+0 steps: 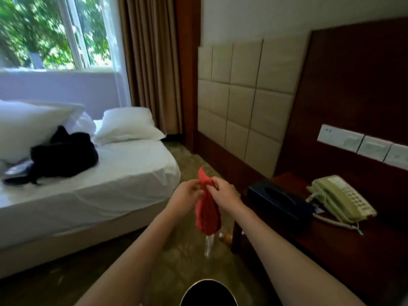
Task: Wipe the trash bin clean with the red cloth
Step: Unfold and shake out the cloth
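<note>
The red cloth (207, 209) hangs bunched in front of me, above the carpet. My left hand (185, 196) pinches its upper part from the left, and my right hand (223, 192) pinches it from the right. The round dark trash bin (208, 293) shows only its top rim at the bottom edge, below and between my forearms. The hands are well above the bin and apart from it.
A bed (99, 184) with white pillows and black clothing (64, 154) lies to the left. A dark nightstand (320, 239) on the right carries a tissue box (279, 204) and a phone (341, 198). A clear bottle (208, 245) lies on the carpet beneath the cloth.
</note>
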The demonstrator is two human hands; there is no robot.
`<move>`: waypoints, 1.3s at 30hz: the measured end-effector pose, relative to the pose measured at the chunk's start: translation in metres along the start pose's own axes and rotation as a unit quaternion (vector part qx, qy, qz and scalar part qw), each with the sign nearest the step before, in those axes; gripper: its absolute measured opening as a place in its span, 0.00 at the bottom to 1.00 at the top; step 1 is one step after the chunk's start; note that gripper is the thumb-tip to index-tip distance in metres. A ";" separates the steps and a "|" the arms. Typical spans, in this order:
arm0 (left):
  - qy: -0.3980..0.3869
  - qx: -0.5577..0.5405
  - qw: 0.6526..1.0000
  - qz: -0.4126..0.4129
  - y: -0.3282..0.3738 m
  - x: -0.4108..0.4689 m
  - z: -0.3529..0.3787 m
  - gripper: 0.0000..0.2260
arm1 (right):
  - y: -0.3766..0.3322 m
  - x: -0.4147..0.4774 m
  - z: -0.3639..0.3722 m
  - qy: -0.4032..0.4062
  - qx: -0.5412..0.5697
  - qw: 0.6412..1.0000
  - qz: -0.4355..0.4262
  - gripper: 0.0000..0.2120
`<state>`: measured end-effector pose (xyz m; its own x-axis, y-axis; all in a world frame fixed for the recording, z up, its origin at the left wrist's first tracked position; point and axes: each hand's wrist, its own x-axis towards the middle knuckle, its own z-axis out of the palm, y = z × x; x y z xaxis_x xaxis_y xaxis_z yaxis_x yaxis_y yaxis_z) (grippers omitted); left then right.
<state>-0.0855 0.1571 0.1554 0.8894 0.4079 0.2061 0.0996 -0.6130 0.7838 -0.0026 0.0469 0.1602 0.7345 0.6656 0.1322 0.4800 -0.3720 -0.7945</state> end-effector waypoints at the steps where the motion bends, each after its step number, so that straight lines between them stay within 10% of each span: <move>1: 0.013 -0.014 1.000 -0.002 0.013 0.001 -0.007 0.13 | -0.013 -0.002 -0.008 0.009 -0.008 1.000 -0.013 0.08; 27: 0.146 -0.111 0.981 0.059 0.150 -0.015 -0.125 0.10 | -0.158 -0.016 -0.083 0.173 -0.107 0.962 -0.184 0.13; 39: -0.022 -0.205 0.976 -0.075 0.166 -0.027 -0.152 0.08 | -0.161 -0.035 -0.102 0.030 0.120 0.986 -0.113 0.09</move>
<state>-0.1610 0.1468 0.3693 0.8973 0.4383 0.0522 0.0519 -0.2224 0.9736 -0.0570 0.0173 0.3435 0.6520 0.6718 0.3515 0.5131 -0.0497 -0.8569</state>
